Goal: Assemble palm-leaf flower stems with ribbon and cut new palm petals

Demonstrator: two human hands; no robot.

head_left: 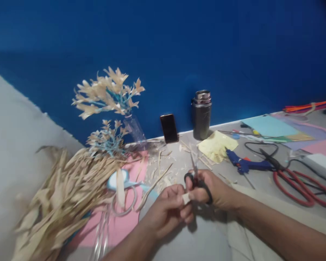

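Observation:
In the lower middle of the head view, my left hand (171, 208) pinches a small pale piece of dried husk (186, 198) between thumb and fingers. Close against it, my right hand (210, 185) grips black-handled scissors (195, 170), whose blades point up and away from me. The thumb and finger of my right hand seem to touch the husk piece too. Below and beyond my hands, husk scraps (165, 177) and thin strips lie on the grey table (190, 239). To the left rests a large heap of dried corn husks (57, 203).
Husk flowers (111, 90) stand in a clear bottle (136, 130) at the back left. A phone (169, 128) and a dark flask (202, 116) stand by the blue wall. On the right lie a blue glue gun (247, 164), red-handled scissors (301, 188) and coloured paper (271, 125).

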